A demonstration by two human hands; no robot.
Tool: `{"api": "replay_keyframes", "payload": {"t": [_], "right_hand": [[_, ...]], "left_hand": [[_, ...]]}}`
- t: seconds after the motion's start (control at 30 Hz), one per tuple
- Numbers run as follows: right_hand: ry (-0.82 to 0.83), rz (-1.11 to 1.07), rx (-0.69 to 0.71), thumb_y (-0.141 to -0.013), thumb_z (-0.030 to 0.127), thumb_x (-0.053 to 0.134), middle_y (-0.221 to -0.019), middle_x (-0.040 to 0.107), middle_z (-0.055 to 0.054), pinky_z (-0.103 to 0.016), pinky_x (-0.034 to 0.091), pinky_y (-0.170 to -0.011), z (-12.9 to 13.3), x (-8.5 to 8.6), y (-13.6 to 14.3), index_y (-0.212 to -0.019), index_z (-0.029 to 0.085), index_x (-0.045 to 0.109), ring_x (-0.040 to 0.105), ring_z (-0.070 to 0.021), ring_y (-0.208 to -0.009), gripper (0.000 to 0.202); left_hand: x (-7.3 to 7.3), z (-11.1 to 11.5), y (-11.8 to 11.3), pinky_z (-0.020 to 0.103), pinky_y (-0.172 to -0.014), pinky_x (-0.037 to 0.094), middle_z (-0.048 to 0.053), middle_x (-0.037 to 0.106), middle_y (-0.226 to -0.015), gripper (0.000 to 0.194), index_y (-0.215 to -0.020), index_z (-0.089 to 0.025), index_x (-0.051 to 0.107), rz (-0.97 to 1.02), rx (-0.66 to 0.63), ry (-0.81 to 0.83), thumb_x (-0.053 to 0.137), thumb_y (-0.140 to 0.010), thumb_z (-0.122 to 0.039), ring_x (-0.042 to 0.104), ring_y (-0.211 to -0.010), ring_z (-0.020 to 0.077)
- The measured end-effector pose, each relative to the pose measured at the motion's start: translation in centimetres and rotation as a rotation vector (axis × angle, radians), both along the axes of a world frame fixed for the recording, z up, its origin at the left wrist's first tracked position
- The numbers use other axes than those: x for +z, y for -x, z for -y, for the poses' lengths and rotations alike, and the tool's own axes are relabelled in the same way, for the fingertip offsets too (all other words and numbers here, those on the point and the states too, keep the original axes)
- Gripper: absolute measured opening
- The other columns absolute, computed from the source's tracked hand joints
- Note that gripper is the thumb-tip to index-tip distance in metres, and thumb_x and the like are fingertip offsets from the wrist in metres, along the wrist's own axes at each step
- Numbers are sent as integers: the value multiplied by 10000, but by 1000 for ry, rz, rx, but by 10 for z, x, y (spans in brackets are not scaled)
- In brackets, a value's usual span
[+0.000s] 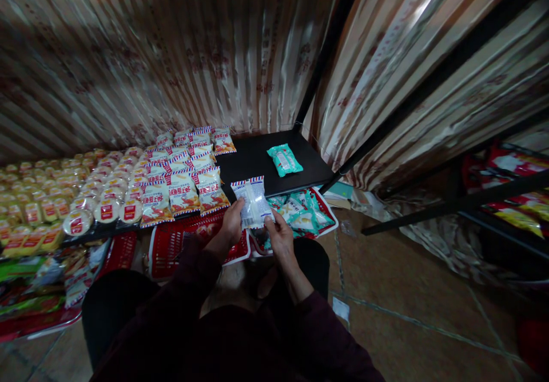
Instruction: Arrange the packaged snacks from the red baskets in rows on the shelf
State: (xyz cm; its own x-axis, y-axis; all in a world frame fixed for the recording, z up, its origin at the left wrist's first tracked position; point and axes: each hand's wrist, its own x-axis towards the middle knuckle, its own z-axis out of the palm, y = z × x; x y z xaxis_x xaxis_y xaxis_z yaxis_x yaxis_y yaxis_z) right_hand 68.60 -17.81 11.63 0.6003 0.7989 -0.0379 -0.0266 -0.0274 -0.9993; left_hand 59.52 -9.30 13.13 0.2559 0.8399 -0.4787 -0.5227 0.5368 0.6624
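Observation:
Between my two hands is a white snack packet point(252, 199) with red-and-blue striped ends, its printed back and barcode facing up. My left hand point(232, 222) grips its left edge, and my right hand point(280, 239) pinches the lower right corner. Beyond it, a teal packet point(285, 160) lies alone on the black shelf point(253, 167). Rows of similar striped snack packets point(184, 190) with red lettering lie on the shelf to the left of my hands, fronts up.
Round wrapped cakes point(107, 210) and small yellow packs point(30, 213) fill the shelf's left end. Below stand a red basket point(165, 250) and a basket of teal packets point(315, 210). Black posts point(343, 170) and a pleated curtain point(193, 56) bound the shelf. More bags point(510, 182) sit at right.

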Motion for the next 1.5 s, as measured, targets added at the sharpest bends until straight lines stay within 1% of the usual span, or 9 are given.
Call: {"api": "replay_keyframes", "payload": {"t": [0.13,0.37,0.47,0.63,0.83,0.97,1.23,1.33,1.5], "right_hand": [[-40,382,-15,-855,415,515,-1242,598,-135,-414,493,-914,0,2,-5,-1260,176,552,574,-243,-1113,472],[-158,879,47,-897,213,421,-1391,485,-116,-533,372,-1054,-4,21,-12,-1249,212,565,404,-256,-1316,381],[-140,1007,97,-856,103,386,-1374,516,-86,-553,364,-1058,-7,23,-16,-1274,227,553,333,-255,-1364,466],[-113,1031,160,-831,87,363,-1364,523,-94,-544,373,-1062,-11,19,-20,-1362,198,465,342,-254,-1357,551],[-92,976,197,-947,281,335,-1375,496,-145,-528,370,-1062,-12,24,-15,-1395,152,407,409,-267,-1307,472],[-83,988,226,-949,385,366,-1446,406,-153,-547,338,-1073,-11,23,-13,-1428,176,344,348,-285,-1354,523],[-82,1050,345,-774,624,573,-1526,206,-230,-585,297,-1076,-17,17,-10,-1488,131,137,209,-361,-1411,970],[-43,1030,336,-752,601,616,-1541,162,-218,-577,306,-1074,-20,16,-7,-1492,150,120,197,-365,-1414,999],[-37,926,280,-862,479,527,-1539,194,-191,-533,315,-1090,-24,16,-3,-1481,173,186,235,-315,-1413,770]], "left_hand": [[-3,-3,1,359,-829,525,55,693,-842,286,-909,-140,616,27,-8,-21,697,-720,-340,669,-817,194],[0,-8,-3,331,-831,518,29,681,-813,192,-899,-154,602,54,-12,-48,648,-758,-278,650,-774,158],[5,-9,-5,333,-829,511,21,668,-785,191,-880,-160,595,73,-18,-68,657,-745,-280,645,-763,160],[15,-6,-2,336,-807,503,21,666,-789,234,-896,-171,596,44,-25,-58,672,-727,-314,653,-809,189],[23,-4,2,283,-714,497,30,675,-829,234,-885,-175,600,7,-52,-76,661,-737,-346,648,-787,177],[26,-4,3,251,-663,476,12,667,-806,218,-864,-184,596,-2,-47,-65,665,-727,-338,631,-739,152],[30,-7,6,240,-647,452,12,650,-879,292,-889,-196,583,-57,-9,-79,677,-685,-383,608,-789,155],[34,-7,8,244,-658,464,24,645,-941,301,-913,-198,581,-92,-28,-105,651,-697,-396,607,-844,165],[37,-5,10,275,-709,477,64,638,-1107,326,-1000,-192,577,-159,-77,-169,573,-753,-406,602,-977,202]]}}
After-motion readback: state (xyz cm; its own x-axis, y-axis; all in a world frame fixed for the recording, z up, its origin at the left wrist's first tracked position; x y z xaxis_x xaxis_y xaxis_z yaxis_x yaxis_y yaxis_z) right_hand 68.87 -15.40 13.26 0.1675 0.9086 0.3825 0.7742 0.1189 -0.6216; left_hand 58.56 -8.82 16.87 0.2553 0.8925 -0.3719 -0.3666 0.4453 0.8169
